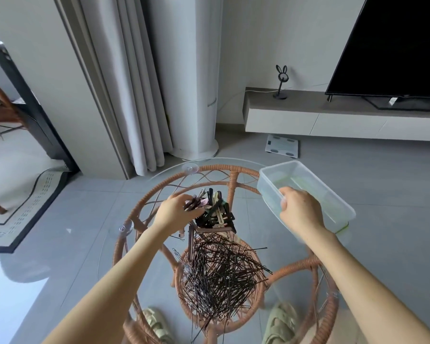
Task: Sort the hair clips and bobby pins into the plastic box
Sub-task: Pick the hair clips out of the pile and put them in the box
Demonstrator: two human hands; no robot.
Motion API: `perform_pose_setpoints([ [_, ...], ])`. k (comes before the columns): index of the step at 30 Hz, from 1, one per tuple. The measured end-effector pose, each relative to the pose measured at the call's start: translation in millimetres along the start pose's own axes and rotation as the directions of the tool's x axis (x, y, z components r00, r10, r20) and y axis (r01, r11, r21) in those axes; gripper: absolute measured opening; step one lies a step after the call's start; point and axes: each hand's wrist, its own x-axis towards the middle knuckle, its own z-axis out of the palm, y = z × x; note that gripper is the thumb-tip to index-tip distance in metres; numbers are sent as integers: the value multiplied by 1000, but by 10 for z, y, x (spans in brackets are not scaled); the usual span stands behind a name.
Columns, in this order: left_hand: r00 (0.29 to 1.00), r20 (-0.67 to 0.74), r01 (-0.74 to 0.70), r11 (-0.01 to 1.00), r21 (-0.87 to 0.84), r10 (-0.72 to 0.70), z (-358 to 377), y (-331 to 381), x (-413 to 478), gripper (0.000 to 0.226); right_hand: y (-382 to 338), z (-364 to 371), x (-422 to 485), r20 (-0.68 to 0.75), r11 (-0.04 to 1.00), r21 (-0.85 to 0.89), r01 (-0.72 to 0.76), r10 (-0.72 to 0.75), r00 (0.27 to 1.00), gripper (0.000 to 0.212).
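Head view: the left hand (175, 211) is clenched around a bunch of hair clips (196, 203) at the top of the clip pile (215, 214) on the glass table (159, 177). The right hand (299, 212) grips the near rim of the plastic box (308, 177) — empty, as far as visible. The box lies to the right of the clips, long axis running away rightward; bobby pins (221, 271) lie heaped nearer the person.

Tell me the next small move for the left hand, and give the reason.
Probably carry the left hand with its bunch of hair clips across to the plastic box and drop them in. The hand is already closed on clips above the pile, the box looks empty, and the right hand grips its near rim.
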Motion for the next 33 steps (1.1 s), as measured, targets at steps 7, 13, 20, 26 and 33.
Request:
perform_pose_setpoints([
  [7, 1000, -8, -14, 987, 159, 16, -38, 143, 46, 45, -480, 83, -240, -199, 920, -80, 383, -391, 899, 46],
  [13, 983, 37, 181, 981, -71, -178, -113, 141, 137, 50, -999, 421, -14, 381, 903, 226, 366, -428, 820, 87],
  [20, 919, 197, 387, 876, -287, -341, -176, 87, 227, 25, -1045, 431, 226, 331, 848, 239, 473, -530, 781, 47],
  [26, 943, 91, 334, 911, -244, -321, -174, 135, 259, 18, -979, 520, 116, 138, 788, 319, 527, -589, 796, 27],
  [33, 983, -124, 125, 985, -116, -139, -420, 257, 218, 19, -892, 228, 153, -169, 750, 402, 525, -503, 848, 18],
])
